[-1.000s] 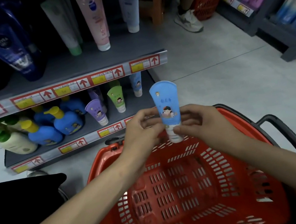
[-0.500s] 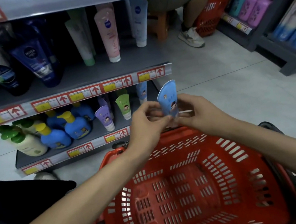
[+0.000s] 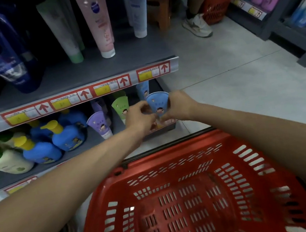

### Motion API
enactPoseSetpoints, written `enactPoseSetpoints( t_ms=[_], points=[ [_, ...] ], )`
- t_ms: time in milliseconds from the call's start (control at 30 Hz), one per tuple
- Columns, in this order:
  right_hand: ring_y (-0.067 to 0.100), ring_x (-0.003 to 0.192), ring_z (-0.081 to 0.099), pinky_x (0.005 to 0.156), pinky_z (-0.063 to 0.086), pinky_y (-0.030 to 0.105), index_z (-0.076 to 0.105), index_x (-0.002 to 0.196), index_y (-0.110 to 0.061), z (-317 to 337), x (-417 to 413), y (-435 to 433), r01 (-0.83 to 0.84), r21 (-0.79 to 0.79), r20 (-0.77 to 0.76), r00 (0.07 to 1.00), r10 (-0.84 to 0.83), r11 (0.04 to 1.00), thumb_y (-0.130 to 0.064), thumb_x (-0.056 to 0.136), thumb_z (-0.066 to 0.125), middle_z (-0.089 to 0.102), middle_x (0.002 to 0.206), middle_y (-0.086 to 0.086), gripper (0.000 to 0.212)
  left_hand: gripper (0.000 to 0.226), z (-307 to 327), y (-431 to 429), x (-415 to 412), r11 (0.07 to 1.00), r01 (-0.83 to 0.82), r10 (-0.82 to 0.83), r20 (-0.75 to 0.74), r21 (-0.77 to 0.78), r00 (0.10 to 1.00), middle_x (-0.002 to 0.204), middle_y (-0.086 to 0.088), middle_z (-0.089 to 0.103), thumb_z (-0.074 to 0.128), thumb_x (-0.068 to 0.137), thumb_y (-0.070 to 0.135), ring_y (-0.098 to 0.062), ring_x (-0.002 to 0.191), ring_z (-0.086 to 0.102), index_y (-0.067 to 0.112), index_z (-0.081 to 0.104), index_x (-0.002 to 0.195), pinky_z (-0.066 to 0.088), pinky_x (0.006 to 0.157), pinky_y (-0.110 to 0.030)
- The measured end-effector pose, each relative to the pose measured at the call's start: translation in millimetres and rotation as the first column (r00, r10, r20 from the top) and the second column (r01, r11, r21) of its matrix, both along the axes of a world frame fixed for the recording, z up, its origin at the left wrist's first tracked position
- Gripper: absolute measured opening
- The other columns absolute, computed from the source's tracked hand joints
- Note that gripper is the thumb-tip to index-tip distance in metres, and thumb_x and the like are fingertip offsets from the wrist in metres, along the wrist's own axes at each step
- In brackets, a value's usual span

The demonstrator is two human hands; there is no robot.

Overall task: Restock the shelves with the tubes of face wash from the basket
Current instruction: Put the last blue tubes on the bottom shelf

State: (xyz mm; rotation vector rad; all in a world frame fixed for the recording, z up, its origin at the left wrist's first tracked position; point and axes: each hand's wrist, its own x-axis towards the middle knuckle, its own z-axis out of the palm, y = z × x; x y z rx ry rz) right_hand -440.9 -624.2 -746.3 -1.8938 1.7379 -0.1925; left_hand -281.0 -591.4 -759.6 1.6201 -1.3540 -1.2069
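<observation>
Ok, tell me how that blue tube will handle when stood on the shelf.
The blue tube is probably light: the left hand and right hand carry it by fingertips. Standing cap-down like the purple tube, it may tip easily.

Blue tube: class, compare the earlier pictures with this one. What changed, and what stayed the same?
The left hand and right hand carried the blue tube forward, from over the red basket toward the right end of the lower shelf. Both still pinch it; the shelved tubes stay put.
</observation>
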Motion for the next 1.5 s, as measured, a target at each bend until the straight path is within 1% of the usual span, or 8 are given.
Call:
enactPoseSetpoints(
  t_ms=[167,333,700,933,1100,1200,1400,1500],
  points=[
    [0.022,0.077,0.069,0.058,0.050,0.028,0.069,0.090,-0.009,-43.6,18.6,-39.7,0.080,0.006,0.047,0.996,-0.080,0.997,-0.025,0.074,0.089,0.067,0.081,0.003,0.030,0.042,-43.6,-47.6,-8.3,0.970,-0.193,0.207,-0.089,0.152,0.974,0.110,-0.003,0.075,0.069,0.087,-0.012,-0.021,0.104,0.071,0.017,0.073,0.115,0.060,0.097,-0.042],
    [0.020,0.082,0.063,0.055,0.042,0.023,0.066,0.103,-0.007,-74.8,39.0,-62.4,0.189,-0.051,0.062,0.981,-0.186,0.981,-0.031,0.086,0.081,0.063,0.090,0.004,0.033,0.023,-78.9,-79.0,-15.9,0.910,-0.319,0.354,-0.099,0.264,0.930,0.104,-0.002,0.080,0.072,0.091,0.006,-0.027,0.095,0.076,0.022,0.079,0.107,0.064,0.090,-0.049],
    [0.016,0.084,0.061,0.063,0.046,0.024,0.065,0.108,-0.010,-100.0,40.4,-64.7,0.238,0.009,0.081,0.968,-0.238,0.971,-0.031,0.086,0.081,0.065,0.094,0.002,0.034,0.036,-90.9,-75.6,-17.8,0.900,-0.264,0.313,-0.092,0.346,0.945,0.117,-0.007,0.077,0.071,0.095,0.011,-0.027,0.103,0.074,0.016,0.070,0.131,0.061,0.096,-0.046],
    [0.026,0.110,0.068,0.091,0.055,0.031,0.073,0.119,-0.011,-43.5,7.1,-41.7,0.110,0.066,-0.113,0.988,-0.102,0.992,-0.010,0.088,0.072,0.073,0.118,0.008,0.032,0.039,-38.1,-49.4,7.2,0.888,-0.127,0.133,0.017,0.442,0.991,0.080,-0.016,0.064,0.067,0.093,0.000,-0.017,0.056,0.046,-0.010,0.061,0.131,0.042,0.053,-0.022],
    [0.023,0.111,0.066,0.089,0.048,0.026,0.071,0.125,-0.015,20.6,-26.1,2.8,0.077,0.025,-0.097,0.993,-0.074,0.997,-0.016,0.087,0.078,0.065,0.105,0.000,0.039,0.010,21.1,-22.6,23.5,0.902,-0.081,0.093,-0.008,0.425,0.996,0.079,-0.013,0.050,0.061,0.095,-0.001,-0.019,0.055,0.043,0.008,0.057,0.099,0.038,0.041,-0.015],
    [0.023,0.102,0.066,0.085,0.047,0.026,0.072,0.122,-0.016,58.6,-37.3,33.9,0.061,-0.036,-0.079,0.995,-0.063,0.998,-0.021,0.086,0.080,0.059,0.097,-0.005,0.036,0.008,59.2,-1.9,29.3,0.929,-0.025,0.047,-0.051,0.369,0.998,0.094,-0.016,0.058,0.060,0.098,0.007,-0.024,0.076,0.056,0.013,0.060,0.093,0.052,0.070,-0.032],
    [0.022,0.099,0.069,0.080,0.047,0.025,0.075,0.116,-0.020,118.1,-51.8,98.3,0.080,-0.180,0.000,0.997,-0.081,0.980,-0.025,0.085,0.080,0.069,0.098,-0.002,0.032,0.021,130.1,58.8,36.4,0.979,0.078,-0.065,-0.075,0.190,0.995,0.096,-0.015,0.057,0.052,0.100,-0.002,-0.022,0.081,0.052,0.015,0.063,0.092,0.038,0.062,-0.028],
    [0.021,0.097,0.069,0.086,0.054,0.031,0.075,0.115,-0.021,138.6,-60.9,134.5,0.092,-0.248,0.032,0.996,-0.087,0.964,-0.027,0.086,0.078,0.072,0.103,0.002,0.030,0.020,154.4,89.4,42.4,0.997,0.034,-0.027,-0.109,0.063,0.994,0.098,-0.010,0.075,0.056,0.101,0.000,-0.021,0.085,0.065,0.009,0.071,0.112,0.050,0.066,-0.028]
  ],
)
